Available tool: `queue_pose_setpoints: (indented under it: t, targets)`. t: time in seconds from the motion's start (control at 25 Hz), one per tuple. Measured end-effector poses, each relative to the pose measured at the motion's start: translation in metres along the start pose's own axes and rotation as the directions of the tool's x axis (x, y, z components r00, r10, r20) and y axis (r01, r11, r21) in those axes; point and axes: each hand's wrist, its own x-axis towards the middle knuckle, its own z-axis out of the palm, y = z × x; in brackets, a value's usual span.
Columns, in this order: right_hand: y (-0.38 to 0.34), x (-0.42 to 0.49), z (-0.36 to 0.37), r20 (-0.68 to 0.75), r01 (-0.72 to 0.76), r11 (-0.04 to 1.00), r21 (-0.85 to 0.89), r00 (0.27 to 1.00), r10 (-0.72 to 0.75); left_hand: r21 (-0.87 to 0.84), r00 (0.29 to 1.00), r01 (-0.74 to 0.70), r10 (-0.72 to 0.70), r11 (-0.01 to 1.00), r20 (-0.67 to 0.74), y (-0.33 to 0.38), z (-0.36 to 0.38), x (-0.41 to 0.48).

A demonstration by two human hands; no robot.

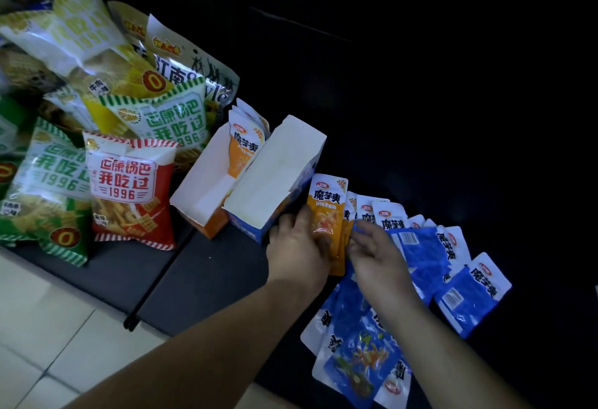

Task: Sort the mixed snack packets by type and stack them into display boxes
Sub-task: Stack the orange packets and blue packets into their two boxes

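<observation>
1. At the far left of the dark table (210, 279), big snack bags lie heaped. A yellow-striped bag (81, 30) is at the back, green-striped bags (48, 188) are in front of it, and a red bag (129, 188) leans against the front of the pile. Pale floor tiles (48, 327) show below the table's edge.
2. Just right of the red bag is the orange display box (207, 169), its open top turned toward the camera. A row of orange packets (241, 146) stands upright at its far end.
3. Touching that box's right side is the blue display box (275, 175), with its white inside showing.
4. The left hand (297, 246) is at the blue box's near right corner. Its fingers curl round the lower half of a single orange packet (326, 208), thumb on the front. That packet stands upright just beside the box, printed face to the camera.
5. The right hand (378, 256) is close beside the left hand. Its fingers are bent and narrow at the edge of the packets behind the held one. Blur hides whether they pinch anything.
6. Blue packets (420, 256) fan out overlapping on the table, to the right and under the right forearm. Some lie face up, some barcode side up.
</observation>
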Motion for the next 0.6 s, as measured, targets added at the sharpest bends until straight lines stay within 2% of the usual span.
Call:
queue_pose_setpoints:
  t: [0.12,0.2,0.28,0.44,0.6]
  targets:
    - [0.005,0.001,0.002,0.095,-0.040,0.999,0.024,0.995,0.037,-0.133,0.985,0.172,-0.173,0.976,0.003,0.006,0.003,0.010]
    - [0.006,0.001,-0.003,0.145,-0.062,0.996,0.061,0.988,0.053,-0.152,0.979,0.205,-0.205,0.967,0.017,0.010,0.005,0.010]
    - [0.006,0.001,-0.005,0.184,-0.074,0.994,0.077,0.981,0.059,-0.165,0.982,0.188,-0.184,0.968,0.044,0.014,0.005,0.006]
    - [0.007,-0.007,-0.008,0.191,-0.075,0.994,0.078,0.980,0.059,-0.418,0.994,0.098,-0.066,0.903,0.090,0.024,-0.004,-0.007]
    - [-0.008,-0.025,-0.014,0.036,0.072,0.986,0.154,0.996,-0.078,-0.493,1.000,-0.031,0.030,0.870,-0.011,0.016,-0.034,-0.046]
